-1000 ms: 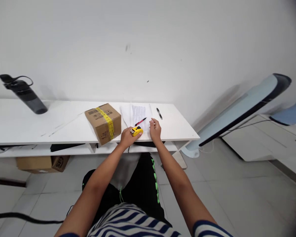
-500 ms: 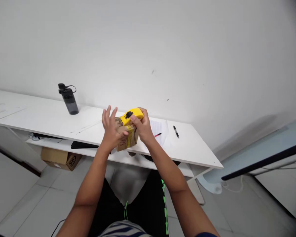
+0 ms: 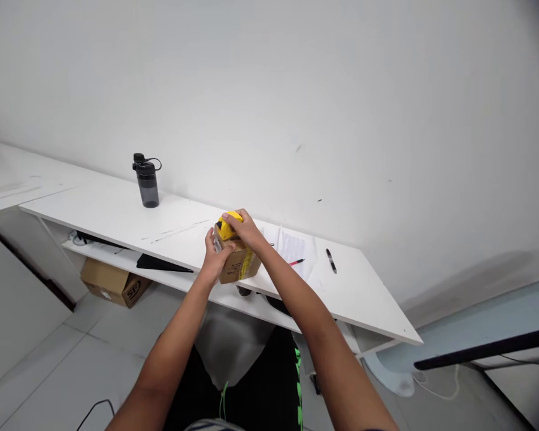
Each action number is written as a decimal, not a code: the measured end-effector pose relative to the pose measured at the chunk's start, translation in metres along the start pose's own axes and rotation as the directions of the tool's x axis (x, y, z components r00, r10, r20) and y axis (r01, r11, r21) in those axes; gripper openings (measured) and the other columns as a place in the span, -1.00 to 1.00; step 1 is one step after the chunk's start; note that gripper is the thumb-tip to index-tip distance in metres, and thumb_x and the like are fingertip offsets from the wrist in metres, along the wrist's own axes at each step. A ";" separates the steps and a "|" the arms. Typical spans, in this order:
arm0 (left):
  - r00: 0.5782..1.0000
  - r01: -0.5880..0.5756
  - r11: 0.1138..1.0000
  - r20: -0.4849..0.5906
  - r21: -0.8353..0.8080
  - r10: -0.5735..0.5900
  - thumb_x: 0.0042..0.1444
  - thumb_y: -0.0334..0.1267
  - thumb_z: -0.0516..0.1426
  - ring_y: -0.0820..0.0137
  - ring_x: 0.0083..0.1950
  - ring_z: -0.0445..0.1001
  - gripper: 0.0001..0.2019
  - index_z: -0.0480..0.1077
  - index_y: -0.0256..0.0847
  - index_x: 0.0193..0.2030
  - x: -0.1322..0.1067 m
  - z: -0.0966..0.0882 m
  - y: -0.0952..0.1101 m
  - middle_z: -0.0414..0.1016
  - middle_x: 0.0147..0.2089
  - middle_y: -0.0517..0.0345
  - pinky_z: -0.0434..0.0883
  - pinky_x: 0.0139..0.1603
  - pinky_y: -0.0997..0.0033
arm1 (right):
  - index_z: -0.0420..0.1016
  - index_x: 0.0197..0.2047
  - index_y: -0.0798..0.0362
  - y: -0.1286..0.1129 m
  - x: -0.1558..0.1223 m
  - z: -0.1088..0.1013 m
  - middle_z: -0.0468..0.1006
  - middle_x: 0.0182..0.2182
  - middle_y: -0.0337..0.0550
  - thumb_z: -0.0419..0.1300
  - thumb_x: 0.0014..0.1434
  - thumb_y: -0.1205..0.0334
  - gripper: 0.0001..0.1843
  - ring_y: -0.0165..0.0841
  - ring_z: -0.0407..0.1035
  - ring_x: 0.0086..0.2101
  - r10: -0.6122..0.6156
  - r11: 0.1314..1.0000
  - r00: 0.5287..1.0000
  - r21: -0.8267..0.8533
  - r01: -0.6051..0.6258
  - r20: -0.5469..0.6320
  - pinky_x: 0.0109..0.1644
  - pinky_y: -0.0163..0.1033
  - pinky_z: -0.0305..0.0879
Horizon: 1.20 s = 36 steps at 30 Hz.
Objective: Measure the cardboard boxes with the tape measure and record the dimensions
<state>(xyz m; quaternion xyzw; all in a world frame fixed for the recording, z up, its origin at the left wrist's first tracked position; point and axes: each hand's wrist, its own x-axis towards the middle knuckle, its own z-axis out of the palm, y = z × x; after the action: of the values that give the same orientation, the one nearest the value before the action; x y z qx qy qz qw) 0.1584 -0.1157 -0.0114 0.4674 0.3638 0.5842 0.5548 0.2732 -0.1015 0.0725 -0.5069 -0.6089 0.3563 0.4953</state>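
Note:
A small brown cardboard box (image 3: 235,267) with a yellow strip and dark writing on it is held up at the front edge of the white desk. My left hand (image 3: 214,256) grips the box by its left side, thumb across the near face, fingers behind. Above the box's upper side, my right hand (image 3: 245,227) is closed around a yellow tape measure (image 3: 229,226) with black parts. Something clear and shiny shows at the box's left edge beside my left fingers; I cannot make out what it is.
A dark water bottle (image 3: 148,184) stands on the desk (image 3: 179,230) to the left. Papers (image 3: 296,246), a red pen (image 3: 297,261) and a black pen (image 3: 331,261) lie to the right. Below, a shelf holds a black flat item (image 3: 161,263); a larger carton (image 3: 112,284) sits underneath.
My left hand, spread beside the box before, now has hold of its left side. My right hand has turned the tape measure and shifted slightly left. The whole view has swung a little.

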 end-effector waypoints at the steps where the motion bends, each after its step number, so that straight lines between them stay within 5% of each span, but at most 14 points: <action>1: 1.000 -0.020 1.000 0.008 -0.006 0.020 0.03 -0.16 0.28 0.15 0.46 0.07 -0.09 -0.13 0.00 0.43 0.000 0.000 -0.001 -0.06 0.50 -0.06 0.21 0.36 0.16 | 0.30 -0.21 -0.04 -0.001 -0.001 0.000 0.45 -0.35 -0.30 0.23 0.05 -0.20 -0.56 -0.36 0.38 -0.32 0.000 1.000 1.000 -0.001 0.000 0.017 -0.25 -0.28 0.31; 5: 0.991 -0.131 0.991 0.021 0.024 0.131 0.09 -0.16 0.23 0.17 0.42 0.15 -0.24 0.02 0.01 0.40 0.002 -0.002 -0.011 0.13 0.43 0.02 0.23 0.35 0.17 | 0.32 -0.22 -0.04 -0.005 -0.006 -0.001 0.43 -0.35 -0.31 0.19 0.09 -0.18 -0.61 -0.37 0.37 -0.29 -0.045 0.997 0.998 -0.053 0.048 0.048 -0.21 -0.29 0.28; 11: 0.975 -0.196 0.954 -0.064 0.226 0.215 0.17 -0.15 0.15 0.15 0.44 0.11 -0.48 0.26 0.04 0.29 -0.004 0.001 -0.013 0.19 0.40 0.11 0.16 0.39 0.11 | 0.31 -0.25 -0.04 0.008 -0.014 -0.012 0.40 -0.39 -0.34 0.17 0.09 -0.20 -0.60 -0.38 0.33 -0.36 -0.109 0.981 0.991 -0.169 0.095 -0.074 -0.27 -0.29 0.25; 19: 0.935 -0.273 0.866 -0.095 0.419 0.341 0.13 -0.25 0.14 0.18 0.39 0.17 -0.70 0.46 -0.09 0.01 0.000 0.001 -0.008 0.25 0.29 0.00 0.07 0.44 0.09 | 0.31 -0.33 -0.02 0.050 -0.008 -0.092 0.38 -0.43 -0.30 0.16 0.08 -0.18 -0.62 -0.38 0.29 -0.38 -0.125 0.982 0.962 -0.169 0.085 -0.242 -0.36 -0.30 0.24; 23: 0.932 -0.277 0.865 -0.101 0.419 0.347 0.13 -0.25 0.13 0.20 0.37 0.19 -0.70 0.45 -0.08 0.02 0.003 0.000 -0.010 0.25 0.27 -0.01 0.10 0.43 0.11 | 0.31 -0.33 -0.01 0.067 -0.001 -0.114 0.37 -0.44 -0.28 0.13 0.08 -0.16 -0.64 -0.38 0.30 -0.41 -0.079 0.996 0.962 -0.058 0.066 -0.261 -0.43 -0.30 0.25; 31: 0.918 -0.316 0.850 -0.092 0.422 0.387 0.18 -0.23 0.06 0.20 0.37 0.16 -0.69 0.40 -0.09 0.06 0.002 0.002 -0.015 0.25 0.27 -0.01 0.06 0.44 0.10 | 0.33 -0.29 0.01 0.055 -0.006 -0.111 0.38 -0.39 -0.27 0.13 0.07 -0.20 -0.58 -0.37 0.31 -0.36 -0.079 0.994 0.952 -0.100 0.052 -0.297 -0.37 -0.29 0.28; 36: 0.893 -0.292 0.826 -0.171 0.482 0.416 0.23 -0.19 -0.02 0.17 0.48 -0.05 -0.61 0.30 -0.07 0.19 0.003 0.016 -0.025 0.17 0.38 -0.01 -0.16 0.48 0.00 | 0.36 -0.25 -0.03 0.018 -0.017 -0.075 0.44 -0.37 -0.30 0.12 0.11 -0.22 -0.59 -0.36 0.32 -0.34 -0.168 0.945 0.951 -0.317 0.081 -0.259 -0.27 -0.26 0.25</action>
<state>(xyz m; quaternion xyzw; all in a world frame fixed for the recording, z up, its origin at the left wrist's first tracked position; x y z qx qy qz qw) 0.1812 -0.1115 -0.0301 0.5576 0.4648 0.6367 0.2599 0.3500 -0.1186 0.0711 -0.5825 -0.6104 0.1505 0.5152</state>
